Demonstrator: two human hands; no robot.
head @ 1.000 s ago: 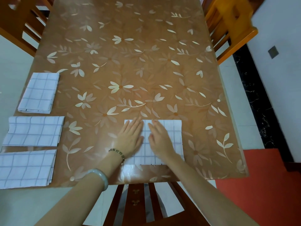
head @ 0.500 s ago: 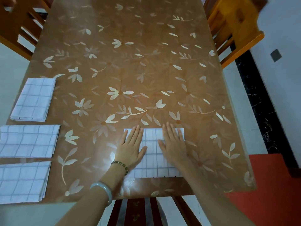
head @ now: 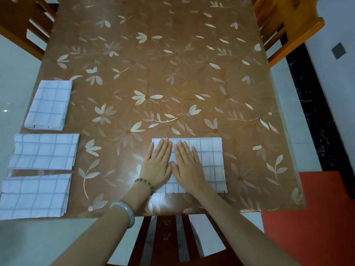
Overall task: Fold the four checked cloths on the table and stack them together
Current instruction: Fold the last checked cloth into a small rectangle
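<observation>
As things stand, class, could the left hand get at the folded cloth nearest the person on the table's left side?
Probably yes: only open table lies between the left hand and that cloth, and the hand holds nothing.

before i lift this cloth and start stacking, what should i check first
1. Cloth under the hands folded flat with square edges: ok.
2. Left hand and right hand flat on it, fingers straight, gripping nothing: ok.
3. Far cloth, middle cloth and near cloth on the left side of the table all folded: ok.
4. Four cloths in one stack: not ok, each lies apart from the others.
5. Near cloth fully on the table: cannot tell, the picture's edge cuts off its left end.
</observation>
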